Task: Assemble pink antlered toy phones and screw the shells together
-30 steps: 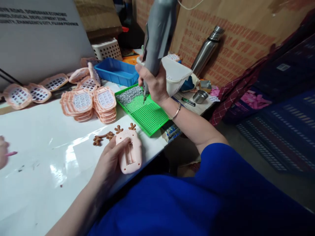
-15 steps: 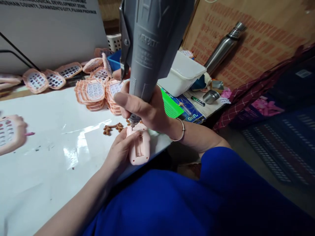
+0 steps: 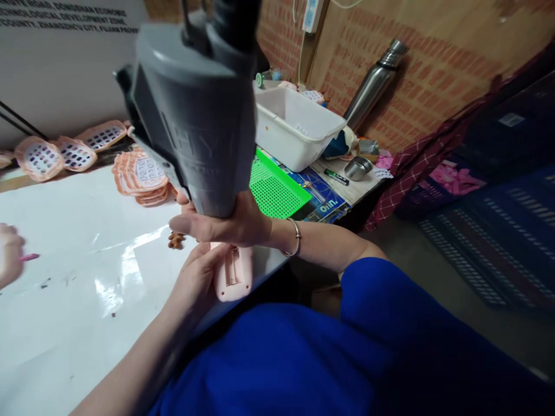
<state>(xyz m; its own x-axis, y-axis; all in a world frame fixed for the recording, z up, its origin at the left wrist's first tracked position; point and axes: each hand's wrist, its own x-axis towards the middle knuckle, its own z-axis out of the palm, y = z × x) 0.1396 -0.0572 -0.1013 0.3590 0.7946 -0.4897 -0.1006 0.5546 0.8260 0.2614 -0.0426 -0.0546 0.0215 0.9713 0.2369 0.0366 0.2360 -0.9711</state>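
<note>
Right hand (image 3: 236, 224) wrapped round grey driver (image 3: 195, 124), held upright; bit hidden behind the fingers. Left hand (image 3: 200, 267) pinches pink case (image 3: 234, 277), thumb on its back beside the slot, at the table's (image 3: 78, 231) near edge. Brown piece (image 3: 176, 240) just left. Stacked pink panels (image 3: 145, 179) far left; green tray (image 3: 280, 190), then white bin (image 3: 299, 130) far right.

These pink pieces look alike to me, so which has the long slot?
The pink casing in the left hand: its long slot shows, whereas the stacked pieces and loose pieces further left show patterned panels.
</note>
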